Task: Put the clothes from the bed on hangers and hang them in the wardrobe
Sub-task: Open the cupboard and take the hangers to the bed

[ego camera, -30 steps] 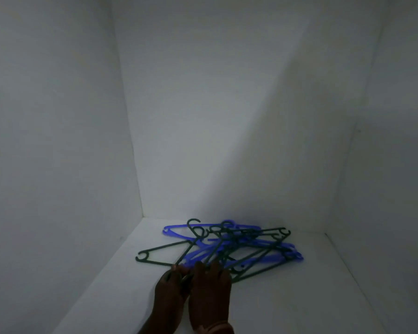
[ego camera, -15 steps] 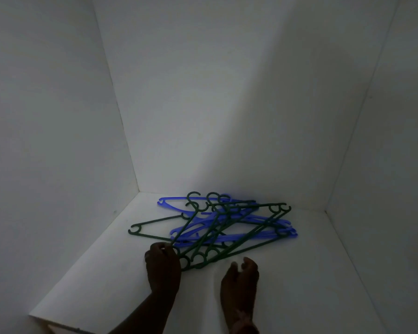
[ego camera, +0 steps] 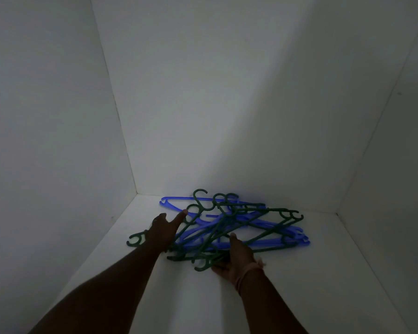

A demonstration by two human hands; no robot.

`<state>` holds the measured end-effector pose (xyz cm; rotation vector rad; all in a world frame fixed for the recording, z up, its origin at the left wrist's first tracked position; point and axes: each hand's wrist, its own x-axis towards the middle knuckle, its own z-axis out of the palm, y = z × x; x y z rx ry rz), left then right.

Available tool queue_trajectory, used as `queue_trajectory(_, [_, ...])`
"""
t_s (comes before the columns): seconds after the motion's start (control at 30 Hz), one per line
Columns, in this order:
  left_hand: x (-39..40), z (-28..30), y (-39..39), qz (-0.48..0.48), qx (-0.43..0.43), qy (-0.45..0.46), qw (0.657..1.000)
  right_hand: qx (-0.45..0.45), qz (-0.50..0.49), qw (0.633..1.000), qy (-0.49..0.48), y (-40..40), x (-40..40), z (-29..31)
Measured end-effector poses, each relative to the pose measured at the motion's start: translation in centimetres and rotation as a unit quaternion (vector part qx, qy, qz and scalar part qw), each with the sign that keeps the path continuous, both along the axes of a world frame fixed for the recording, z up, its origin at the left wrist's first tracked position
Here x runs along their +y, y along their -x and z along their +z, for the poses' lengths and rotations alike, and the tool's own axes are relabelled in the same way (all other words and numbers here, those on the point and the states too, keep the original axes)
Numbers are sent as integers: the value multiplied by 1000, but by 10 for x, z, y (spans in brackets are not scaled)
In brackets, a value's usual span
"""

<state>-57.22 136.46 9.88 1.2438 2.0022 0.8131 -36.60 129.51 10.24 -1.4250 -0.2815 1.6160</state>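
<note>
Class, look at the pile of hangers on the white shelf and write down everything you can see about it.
The pile of hangers is a loose tangle of thin, plastic-looking clothes hangers, some dark green, some blue, lying flat and criss-crossed on the white shelf near its back left corner. Hooks point several ways; one green hook sticks out at the left. No clothes hang on them. The left hand rests on the pile's left side with fingers outstretched; the right hand touches its near edge, though its grip is unclear in the dim light.

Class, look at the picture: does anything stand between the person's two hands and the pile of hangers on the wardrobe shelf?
Nothing visible does. The left hand and right hand already rest on the tangled pile of hangers lying on the white shelf.
</note>
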Motion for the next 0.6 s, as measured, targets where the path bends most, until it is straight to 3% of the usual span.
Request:
queue_trajectory(0.07, [10, -6, 7, -47, 77, 49, 995, 2, -21, 1000, -15, 20, 8, -1])
queue_trajectory(0.17, [16, -15, 8, -120, 283, 76, 949, -104, -57, 993, -26, 39, 68, -96])
queue_trajectory(0.23, [16, -13, 2, -135, 314, 53, 938, -183, -55, 981, -29, 43, 75, -111])
queue_trajectory(0.33, [28, -4, -4, -220, 198, 51, 954, -298, -77, 951, -41, 54, 36, -32])
queue_trajectory(0.4, [35, 5, -8, -259, 96, 81, 958, -319, -78, 944, -23, 49, 39, -33])
queue_trajectory(0.6, [51, 6, -5, -310, -77, 194, 927, -358, -112, 927, 6, 50, 46, -37])
